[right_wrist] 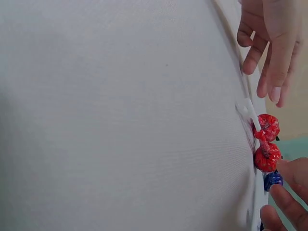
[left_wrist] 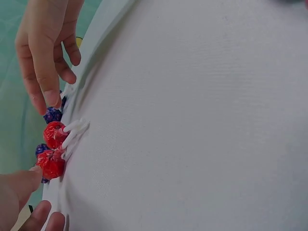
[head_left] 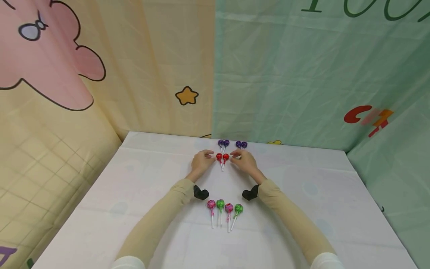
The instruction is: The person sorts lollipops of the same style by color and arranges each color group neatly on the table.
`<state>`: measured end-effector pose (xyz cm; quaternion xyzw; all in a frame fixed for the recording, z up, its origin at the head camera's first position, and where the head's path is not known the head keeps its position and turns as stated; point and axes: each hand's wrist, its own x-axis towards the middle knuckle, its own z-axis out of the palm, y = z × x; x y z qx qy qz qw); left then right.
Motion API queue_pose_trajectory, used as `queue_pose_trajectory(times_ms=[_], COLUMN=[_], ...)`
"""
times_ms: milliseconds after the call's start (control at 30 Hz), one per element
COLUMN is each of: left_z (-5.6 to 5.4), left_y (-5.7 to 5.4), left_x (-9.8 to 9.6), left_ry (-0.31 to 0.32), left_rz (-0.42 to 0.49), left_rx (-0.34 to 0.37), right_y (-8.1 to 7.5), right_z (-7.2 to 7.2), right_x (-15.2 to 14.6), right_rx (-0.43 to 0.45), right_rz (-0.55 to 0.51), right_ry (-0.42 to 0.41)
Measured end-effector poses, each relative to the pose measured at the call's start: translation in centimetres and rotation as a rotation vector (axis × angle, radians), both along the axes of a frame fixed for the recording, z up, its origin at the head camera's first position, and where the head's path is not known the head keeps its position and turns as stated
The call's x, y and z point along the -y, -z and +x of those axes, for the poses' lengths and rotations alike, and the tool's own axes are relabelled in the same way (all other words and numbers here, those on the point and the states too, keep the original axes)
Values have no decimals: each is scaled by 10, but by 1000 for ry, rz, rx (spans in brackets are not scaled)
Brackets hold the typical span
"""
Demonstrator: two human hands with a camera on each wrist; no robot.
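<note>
Two red lollipops [head_left: 223, 157] lie side by side on the white table, heads apart from me and white sticks converging toward me. My left hand [head_left: 201, 163] is at the left of the pair, fingers loosely bent; in the left wrist view its thumb tip overlaps the nearer red head [left_wrist: 51, 164]. On the other side is my right hand [head_left: 244, 161], fingers spread, with a fingertip right at a red head [right_wrist: 267, 157] in the right wrist view. Neither hand grips a lollipop. Behind the red pair lie purple lollipops [head_left: 223, 143], with two more purple lollipops [head_left: 241, 144] partly behind my right hand.
Nearer to me, a row of pink lollipops [head_left: 211, 204] and green lollipops [head_left: 239, 208] lies on the white tabletop [head_left: 302, 224]. Black wrist-worn pieces [head_left: 201, 193] sit by both cuffs. A printed curtain [head_left: 268, 74] hangs along the table's far edge.
</note>
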<state>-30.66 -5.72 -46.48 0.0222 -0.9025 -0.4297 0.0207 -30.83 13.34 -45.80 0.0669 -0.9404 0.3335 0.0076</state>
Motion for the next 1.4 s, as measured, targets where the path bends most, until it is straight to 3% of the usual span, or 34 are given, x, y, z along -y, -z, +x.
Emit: queue_pose_trajectory(times_ms=[433,633,900,1400], left_z=[19,32,56,96], left_y=[2,2,-3,-4], left_x=[23,28,28,27], left_ry=[50,124,215,379], left_rz=[12,37,62,92], left_rx=[-22,-38,-8,-25], right_y=[2,2,-5,-6], right_z=[29,43,68,108], right_x=[-17,-22,-23,-35], right_rx=[-25,-51,-41,-16], right_rz=[-6,-5,-32,-61], right_ry=[-40,-91,-129,-218])
